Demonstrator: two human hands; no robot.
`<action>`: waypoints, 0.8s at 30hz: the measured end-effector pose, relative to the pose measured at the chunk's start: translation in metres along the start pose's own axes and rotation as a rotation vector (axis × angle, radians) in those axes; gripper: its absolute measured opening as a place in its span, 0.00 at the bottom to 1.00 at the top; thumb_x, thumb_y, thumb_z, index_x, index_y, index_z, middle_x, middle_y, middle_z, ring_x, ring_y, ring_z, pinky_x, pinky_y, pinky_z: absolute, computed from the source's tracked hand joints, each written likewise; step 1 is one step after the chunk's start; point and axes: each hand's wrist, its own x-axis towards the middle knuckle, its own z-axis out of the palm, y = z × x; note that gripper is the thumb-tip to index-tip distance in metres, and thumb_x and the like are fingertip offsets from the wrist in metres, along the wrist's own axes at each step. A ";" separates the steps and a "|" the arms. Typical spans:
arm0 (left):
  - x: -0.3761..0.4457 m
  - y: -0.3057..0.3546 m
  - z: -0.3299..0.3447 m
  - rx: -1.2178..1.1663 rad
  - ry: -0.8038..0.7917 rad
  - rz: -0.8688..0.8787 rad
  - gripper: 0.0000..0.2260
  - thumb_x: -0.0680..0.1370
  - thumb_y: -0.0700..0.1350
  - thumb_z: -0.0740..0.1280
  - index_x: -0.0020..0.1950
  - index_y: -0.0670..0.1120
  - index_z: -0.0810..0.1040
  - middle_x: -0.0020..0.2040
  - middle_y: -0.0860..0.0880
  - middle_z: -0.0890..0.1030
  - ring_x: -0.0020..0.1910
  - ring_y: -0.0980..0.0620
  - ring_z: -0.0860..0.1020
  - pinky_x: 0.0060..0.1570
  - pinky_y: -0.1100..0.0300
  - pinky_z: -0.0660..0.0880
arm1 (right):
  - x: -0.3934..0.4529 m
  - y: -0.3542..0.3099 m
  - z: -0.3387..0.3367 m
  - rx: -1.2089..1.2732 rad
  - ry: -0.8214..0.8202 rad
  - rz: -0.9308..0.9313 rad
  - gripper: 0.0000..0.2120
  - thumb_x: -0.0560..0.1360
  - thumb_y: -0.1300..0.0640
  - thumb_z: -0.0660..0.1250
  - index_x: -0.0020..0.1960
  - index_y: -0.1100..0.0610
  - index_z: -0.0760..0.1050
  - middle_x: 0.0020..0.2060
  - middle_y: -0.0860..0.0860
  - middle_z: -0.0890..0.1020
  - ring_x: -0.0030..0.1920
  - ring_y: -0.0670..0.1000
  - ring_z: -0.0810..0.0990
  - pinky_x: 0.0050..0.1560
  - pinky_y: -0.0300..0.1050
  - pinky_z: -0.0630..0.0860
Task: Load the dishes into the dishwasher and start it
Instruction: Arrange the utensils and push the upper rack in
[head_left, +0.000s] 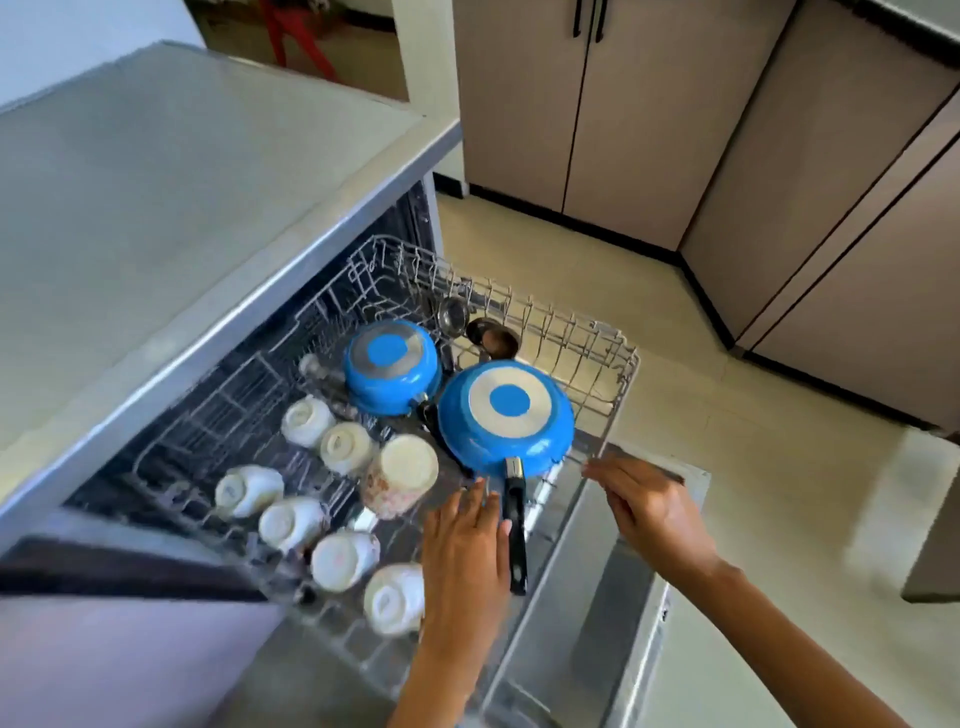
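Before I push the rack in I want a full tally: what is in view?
rack: one, grey wire, pulled out over the dishwasher door
frying pan: one, blue, upside down, rack's right side
saucepan: one, blue, upside down, behind the pan
cups: seven, white, upside down, rack's left
steel utensils: two, rear of rack
cabinets: beige, beyond
left hand: at rack's front, beside pan handle
right hand: at rack's front right corner

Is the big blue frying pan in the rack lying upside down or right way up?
Upside down. The big blue frying pan shows its grey base with a blue centre facing up, in the rack.
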 end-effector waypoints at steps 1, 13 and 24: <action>-0.019 0.011 0.002 0.012 -0.006 -0.040 0.18 0.76 0.47 0.56 0.57 0.44 0.82 0.58 0.46 0.81 0.55 0.44 0.79 0.54 0.50 0.74 | -0.008 0.000 -0.004 -0.010 -0.024 -0.039 0.14 0.70 0.68 0.64 0.51 0.58 0.81 0.48 0.52 0.83 0.47 0.54 0.83 0.37 0.49 0.81; -0.140 0.078 0.071 0.072 -0.089 -0.385 0.40 0.63 0.37 0.78 0.72 0.39 0.67 0.74 0.43 0.64 0.73 0.43 0.62 0.72 0.45 0.50 | -0.041 0.001 0.028 -0.074 -0.261 -0.503 0.26 0.58 0.66 0.80 0.54 0.57 0.81 0.52 0.53 0.83 0.53 0.54 0.82 0.54 0.50 0.77; -0.147 0.071 0.101 0.140 -0.012 -0.379 0.39 0.65 0.29 0.71 0.74 0.39 0.62 0.77 0.44 0.57 0.75 0.45 0.58 0.71 0.49 0.54 | -0.019 0.012 0.042 -0.073 -0.218 -0.613 0.17 0.59 0.65 0.80 0.46 0.54 0.83 0.42 0.49 0.84 0.43 0.53 0.83 0.43 0.44 0.78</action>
